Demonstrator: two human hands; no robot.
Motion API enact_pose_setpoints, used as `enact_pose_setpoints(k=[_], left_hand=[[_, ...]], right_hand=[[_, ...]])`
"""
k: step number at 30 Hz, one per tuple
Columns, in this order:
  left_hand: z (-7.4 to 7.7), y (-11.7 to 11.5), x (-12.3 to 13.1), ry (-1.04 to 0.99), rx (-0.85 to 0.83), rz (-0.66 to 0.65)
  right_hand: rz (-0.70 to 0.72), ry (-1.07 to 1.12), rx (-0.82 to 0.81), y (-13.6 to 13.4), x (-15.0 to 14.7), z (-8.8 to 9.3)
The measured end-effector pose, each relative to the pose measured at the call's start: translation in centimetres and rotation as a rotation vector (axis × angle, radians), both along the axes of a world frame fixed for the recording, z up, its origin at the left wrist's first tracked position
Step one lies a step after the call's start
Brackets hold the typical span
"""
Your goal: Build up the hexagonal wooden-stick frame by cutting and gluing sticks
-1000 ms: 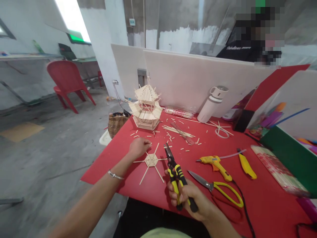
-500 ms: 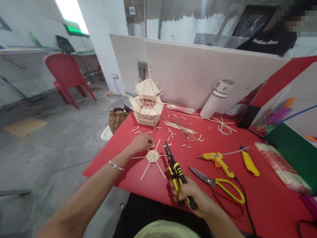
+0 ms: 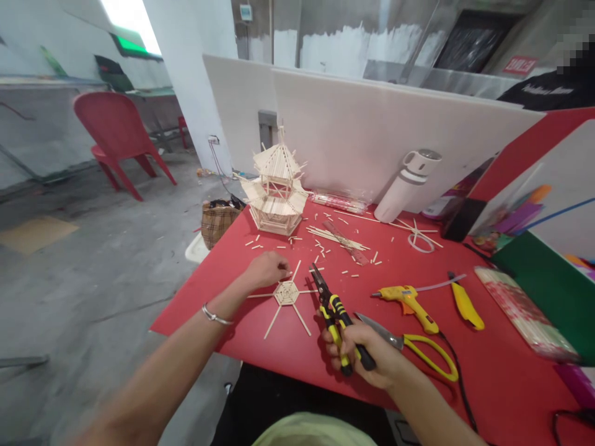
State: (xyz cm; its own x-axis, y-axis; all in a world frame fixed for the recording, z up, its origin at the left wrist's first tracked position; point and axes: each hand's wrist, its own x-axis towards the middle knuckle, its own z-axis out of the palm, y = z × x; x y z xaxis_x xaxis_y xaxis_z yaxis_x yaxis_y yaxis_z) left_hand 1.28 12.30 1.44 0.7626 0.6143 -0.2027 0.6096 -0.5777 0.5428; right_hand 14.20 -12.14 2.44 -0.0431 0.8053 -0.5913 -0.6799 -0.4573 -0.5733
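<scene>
My left hand (image 3: 267, 270) is closed at the upper left of a flat wooden web (image 3: 286, 293) with sticks radiating from it; its curled fingertips are too small to show what they pinch. A silver bracelet circles that wrist. My right hand (image 3: 360, 350) is wrapped round the black and yellow handles of pliers (image 3: 331, 303), whose jaws point up and left, right of the web. Short stick pieces (image 3: 320, 251) lie scattered beyond the hands. A tiered stick pagoda (image 3: 277, 186) stands at the table's back left.
On the red table (image 3: 260, 331) lie scissors (image 3: 427, 353), a yellow glue gun (image 3: 409, 303), a yellow cutter (image 3: 466, 303) and packaged sticks (image 3: 525, 316). A white bottle (image 3: 406, 186) stands behind. Beyond the white board (image 3: 372, 130) is a person's dark sleeve (image 3: 553, 90).
My right hand and the pliers have shifted slightly right, over part of the scissors. My left hand has barely moved. The person behind the board has moved right.
</scene>
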Motion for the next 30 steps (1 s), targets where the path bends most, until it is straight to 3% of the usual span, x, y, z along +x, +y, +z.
enact_pose_setpoints(k=[17,23,25,30], left_hand=[[0.3,-0.3,0.5,0.045,-0.039,-0.004],[0.3,-0.2,0.4,-0.078,-0.021,0.041],[0.3,-0.4,0.3,-0.202,-0.135,0.1],[0.3,-1.5,-0.3,-0.48,-0.717,0.252]], right_hand=[[0.017,0.0,-0.034,0.1,-0.7,-0.4],[0.057,-0.075,-0.004,-0.1,-0.7,-1.0],[0.081,-0.159,-0.007,-0.1,-0.8,-1.0],[0.165,-0.543,0.033,-0.4,-0.9,0.2]])
